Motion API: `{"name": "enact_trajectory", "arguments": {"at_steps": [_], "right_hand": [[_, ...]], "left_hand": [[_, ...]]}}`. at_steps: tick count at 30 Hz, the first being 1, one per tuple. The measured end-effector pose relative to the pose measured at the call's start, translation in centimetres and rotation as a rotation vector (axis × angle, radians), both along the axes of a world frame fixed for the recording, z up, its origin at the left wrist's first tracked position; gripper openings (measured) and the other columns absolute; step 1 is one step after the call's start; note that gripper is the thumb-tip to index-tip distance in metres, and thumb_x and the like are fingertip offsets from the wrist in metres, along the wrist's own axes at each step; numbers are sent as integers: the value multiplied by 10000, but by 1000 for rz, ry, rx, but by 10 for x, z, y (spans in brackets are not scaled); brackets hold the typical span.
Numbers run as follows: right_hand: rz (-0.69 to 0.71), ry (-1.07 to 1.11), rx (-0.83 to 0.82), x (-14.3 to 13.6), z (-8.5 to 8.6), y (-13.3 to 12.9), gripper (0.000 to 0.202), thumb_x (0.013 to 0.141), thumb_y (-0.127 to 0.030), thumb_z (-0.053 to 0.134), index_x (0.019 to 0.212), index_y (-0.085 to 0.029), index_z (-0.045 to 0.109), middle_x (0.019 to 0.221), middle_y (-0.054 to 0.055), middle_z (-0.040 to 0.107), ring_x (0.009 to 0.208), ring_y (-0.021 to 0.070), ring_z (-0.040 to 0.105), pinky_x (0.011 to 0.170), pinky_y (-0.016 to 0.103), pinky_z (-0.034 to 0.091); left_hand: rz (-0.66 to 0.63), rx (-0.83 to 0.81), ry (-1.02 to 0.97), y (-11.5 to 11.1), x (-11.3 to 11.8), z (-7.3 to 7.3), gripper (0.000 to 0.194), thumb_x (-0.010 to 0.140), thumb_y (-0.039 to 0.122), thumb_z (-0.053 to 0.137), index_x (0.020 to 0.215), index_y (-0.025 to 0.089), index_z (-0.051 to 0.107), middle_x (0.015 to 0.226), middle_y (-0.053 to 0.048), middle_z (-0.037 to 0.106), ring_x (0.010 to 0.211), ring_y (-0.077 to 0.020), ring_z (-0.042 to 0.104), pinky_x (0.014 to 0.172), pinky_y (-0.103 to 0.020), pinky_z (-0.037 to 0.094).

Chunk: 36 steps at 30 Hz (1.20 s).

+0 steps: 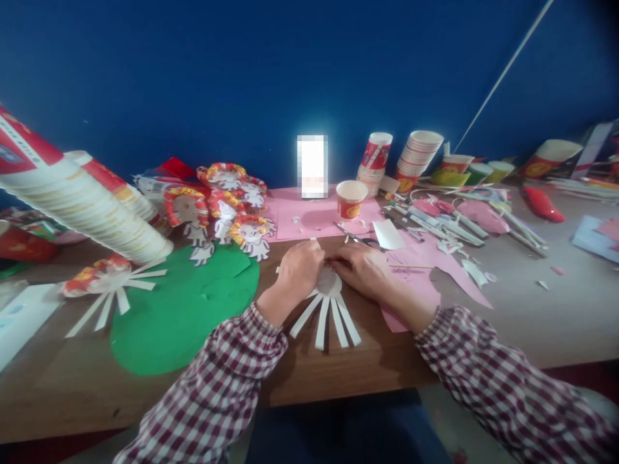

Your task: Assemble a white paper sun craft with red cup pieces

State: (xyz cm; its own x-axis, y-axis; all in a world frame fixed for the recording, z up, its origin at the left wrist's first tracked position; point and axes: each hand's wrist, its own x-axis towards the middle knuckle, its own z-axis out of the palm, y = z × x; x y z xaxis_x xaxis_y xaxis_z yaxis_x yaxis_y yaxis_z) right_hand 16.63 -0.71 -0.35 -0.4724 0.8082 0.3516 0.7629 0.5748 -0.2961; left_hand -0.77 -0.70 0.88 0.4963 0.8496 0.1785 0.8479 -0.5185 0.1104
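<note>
A paper cup cut into strips [329, 284] lies splayed on the brown table in front of me, its round base in the middle and several white strips fanning towards me. My left hand [300, 267] is closed at the far left side of the base, fingers pinched on a strip. From the other side my right hand [360, 265] is closed too, its fingertips at the far edge of the base. The strips under both hands are mostly hidden. Just beyond my right hand lie scissors [353, 236] and a white paper piece [387, 234].
Stacked paper cups [111, 212] lean in at the left, above a green sheet [193, 322]. Curled red-and-yellow cup crafts with paper figures [225, 206] sit behind it. A single cup [351, 198] stands on pink paper [309, 222]. Cup stacks [418, 158] and pens [445, 222] lie right.
</note>
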Motion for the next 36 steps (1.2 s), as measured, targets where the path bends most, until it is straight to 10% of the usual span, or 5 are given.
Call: {"name": "enact_trajectory", "arguments": {"at_steps": [36], "right_hand": [[-2, 31, -190, 4, 2, 4, 172, 855, -313, 544, 825, -221, 687, 764, 4, 677, 696, 138, 587, 584, 220, 354]], "left_hand": [[81, -160, -279, 0, -2, -4, 160, 764, 205, 592, 866, 202, 715, 860, -52, 677, 781, -176, 597, 711, -284, 459]]}}
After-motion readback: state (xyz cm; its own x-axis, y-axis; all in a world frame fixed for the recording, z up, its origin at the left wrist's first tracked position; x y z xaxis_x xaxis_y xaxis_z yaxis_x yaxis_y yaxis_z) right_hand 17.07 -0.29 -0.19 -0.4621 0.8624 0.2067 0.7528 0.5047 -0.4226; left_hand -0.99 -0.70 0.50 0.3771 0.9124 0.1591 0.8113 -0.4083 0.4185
